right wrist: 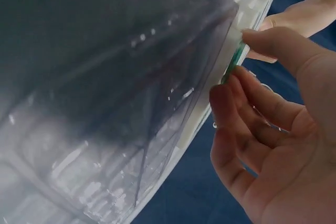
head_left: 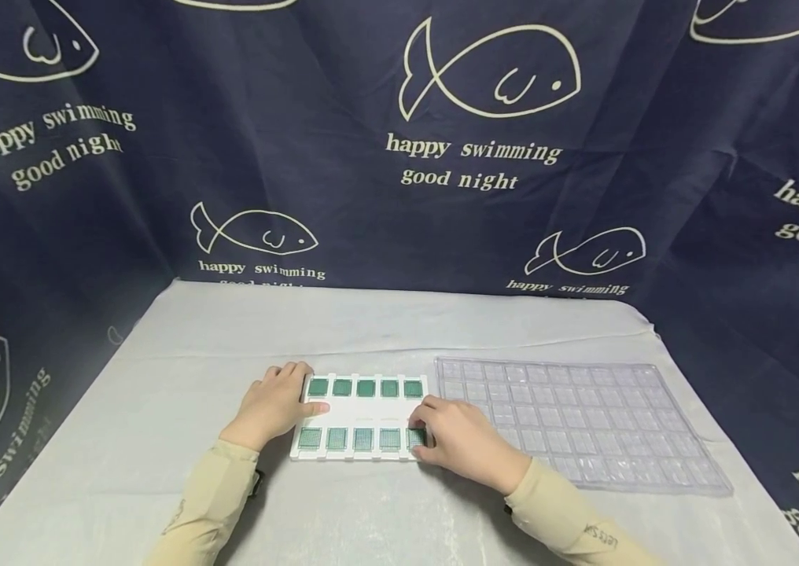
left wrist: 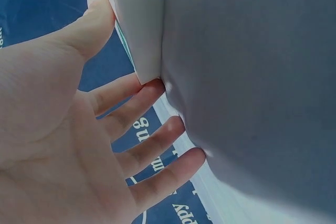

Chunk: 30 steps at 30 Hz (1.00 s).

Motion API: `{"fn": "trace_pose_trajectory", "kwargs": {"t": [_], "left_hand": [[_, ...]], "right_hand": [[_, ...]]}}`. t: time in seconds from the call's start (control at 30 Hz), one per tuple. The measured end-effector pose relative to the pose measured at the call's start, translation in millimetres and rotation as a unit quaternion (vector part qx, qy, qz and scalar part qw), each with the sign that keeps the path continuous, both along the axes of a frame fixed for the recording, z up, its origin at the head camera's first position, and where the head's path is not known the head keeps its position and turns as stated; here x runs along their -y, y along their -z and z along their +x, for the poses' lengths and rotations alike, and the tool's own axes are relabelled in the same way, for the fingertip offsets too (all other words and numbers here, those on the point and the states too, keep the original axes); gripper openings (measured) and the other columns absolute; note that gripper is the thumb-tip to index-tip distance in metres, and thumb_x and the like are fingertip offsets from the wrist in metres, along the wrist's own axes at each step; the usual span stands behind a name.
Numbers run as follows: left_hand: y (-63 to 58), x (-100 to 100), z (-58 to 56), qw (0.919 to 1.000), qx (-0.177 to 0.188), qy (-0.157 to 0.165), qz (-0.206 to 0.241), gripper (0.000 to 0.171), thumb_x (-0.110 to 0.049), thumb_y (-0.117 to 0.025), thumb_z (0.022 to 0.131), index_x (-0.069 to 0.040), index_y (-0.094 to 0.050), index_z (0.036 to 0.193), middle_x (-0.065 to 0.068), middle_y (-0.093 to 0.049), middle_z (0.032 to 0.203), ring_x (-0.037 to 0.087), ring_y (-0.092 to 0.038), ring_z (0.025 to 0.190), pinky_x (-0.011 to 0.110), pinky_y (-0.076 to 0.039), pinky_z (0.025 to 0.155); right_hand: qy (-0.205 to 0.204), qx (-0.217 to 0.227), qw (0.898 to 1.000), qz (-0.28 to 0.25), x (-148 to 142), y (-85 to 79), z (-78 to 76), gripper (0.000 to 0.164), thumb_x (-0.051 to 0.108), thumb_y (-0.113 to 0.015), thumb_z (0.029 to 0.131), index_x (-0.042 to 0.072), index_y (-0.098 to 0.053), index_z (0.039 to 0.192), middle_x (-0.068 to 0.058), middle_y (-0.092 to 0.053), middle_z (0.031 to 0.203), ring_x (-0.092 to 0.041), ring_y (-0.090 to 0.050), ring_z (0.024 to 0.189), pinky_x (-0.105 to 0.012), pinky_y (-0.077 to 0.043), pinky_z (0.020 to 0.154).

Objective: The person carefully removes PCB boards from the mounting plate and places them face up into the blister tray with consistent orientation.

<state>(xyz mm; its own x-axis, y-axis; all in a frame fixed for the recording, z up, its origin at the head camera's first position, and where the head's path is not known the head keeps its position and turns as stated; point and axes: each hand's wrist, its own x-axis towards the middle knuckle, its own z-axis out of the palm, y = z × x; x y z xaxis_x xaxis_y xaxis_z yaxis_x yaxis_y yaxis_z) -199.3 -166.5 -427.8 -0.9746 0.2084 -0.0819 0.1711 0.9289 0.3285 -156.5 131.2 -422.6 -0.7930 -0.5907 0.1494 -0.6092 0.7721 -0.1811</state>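
A flat white tray (head_left: 371,412) lies on the table with two rows of small green square circuit boards in its slots. At its left edge, my left hand (head_left: 270,407) steadies the tray, the thumb over the top and fingers at the far corner. The left wrist view shows the index and middle fingertips against the corner of the tray (left wrist: 140,35). My right hand (head_left: 469,442) is at the tray's near right corner. In the right wrist view, thumb and fingers pinch the edges of a green circuit board (right wrist: 234,62); the hand partly hides it in the head view.
Right of the tray stands a large clear plastic tray (head_left: 587,417) divided into many compartments; my right forearm passes close to its near left part. A white cloth (head_left: 399,322) covers the table. Dark blue fish-print curtains (head_left: 371,157) rise behind and at both sides.
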Motion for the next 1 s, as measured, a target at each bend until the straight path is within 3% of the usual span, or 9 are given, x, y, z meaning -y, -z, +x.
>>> {"fn": "trace_pose_trajectory", "kwargs": {"t": [0.27, 0.63, 1.0], "left_hand": [[1.4, 0.1, -1.0, 1.0000, 0.000, -0.006, -0.002, 0.063, -0.048, -0.076, 0.086, -0.007, -0.057, 0.130, 0.013, -0.063, 0.128, 0.040, -0.056, 0.120, 0.062, -0.048, 0.100], [1.0, 0.3, -0.4, 0.9999, -0.005, -0.008, -0.011, 0.063, -0.049, -0.076, 0.086, -0.007, -0.057, 0.129, 0.013, -0.063, 0.129, 0.039, -0.057, 0.120, 0.062, -0.049, 0.099], [-1.0, -2.6, 0.5, 0.9999, 0.000, -0.011, -0.013, 0.063, -0.047, -0.076, 0.086, -0.007, -0.056, 0.130, 0.013, -0.063, 0.128, 0.039, -0.057, 0.119, 0.062, -0.050, 0.099]], "right_hand": [[0.007, -0.002, 1.000, -0.019, -11.1, -11.8, -15.1, 0.030, 0.028, -0.085, 0.079, 0.011, -0.074, 0.102, 0.003, -0.069, 0.095, -0.005, -0.059, 0.072, -0.024, -0.056, 0.067], [0.052, -0.011, 0.998, -0.015, -46.2, -23.0, -66.8, 0.029, 0.024, -0.086, 0.081, 0.012, -0.074, 0.104, 0.001, -0.071, 0.100, -0.017, -0.070, 0.084, -0.036, -0.061, 0.072], [0.075, 0.024, 0.997, -0.011, -58.4, -16.0, -93.3, 0.028, 0.023, -0.085, 0.082, 0.013, -0.075, 0.106, 0.001, -0.074, 0.107, -0.027, -0.072, 0.098, -0.046, -0.061, 0.079]]}}
